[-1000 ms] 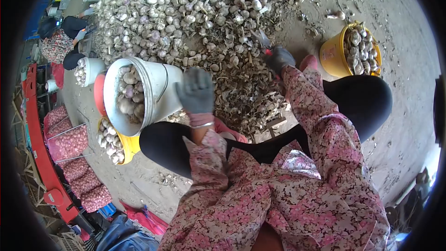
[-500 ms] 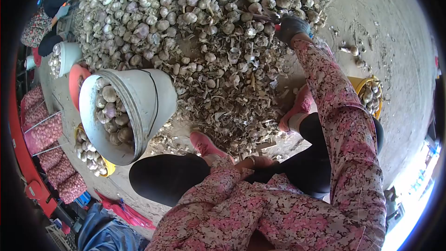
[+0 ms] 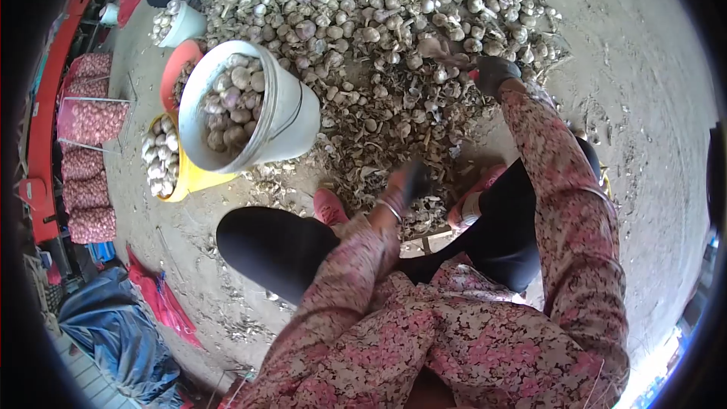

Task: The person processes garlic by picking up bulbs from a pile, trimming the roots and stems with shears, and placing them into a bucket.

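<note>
white bucket (image 3: 291,113): smooth plastic | garlic heap (image 3: 379,23): dry papery skins | gloves (image 3: 496,73): dark matt cloth

Pretty much everything ahead is getting blocked by the garlic pile (image 3: 379,23), it's sprawling across the whole top of the view with husk litter (image 3: 379,144) trailing down toward the feet. On the left the white bucket (image 3: 250,106) is sitting right against the pile's edge, with a yellow bucket (image 3: 182,174) and an orange tub (image 3: 176,68) crowding just behind it, so no way through there. The right hand (image 3: 496,73) is resting at the pile's right edge, and the bare ground (image 3: 644,106) beyond it is lying wide open. The left hand (image 3: 409,182) is hanging over the litter between the knees, with room around it.
</note>
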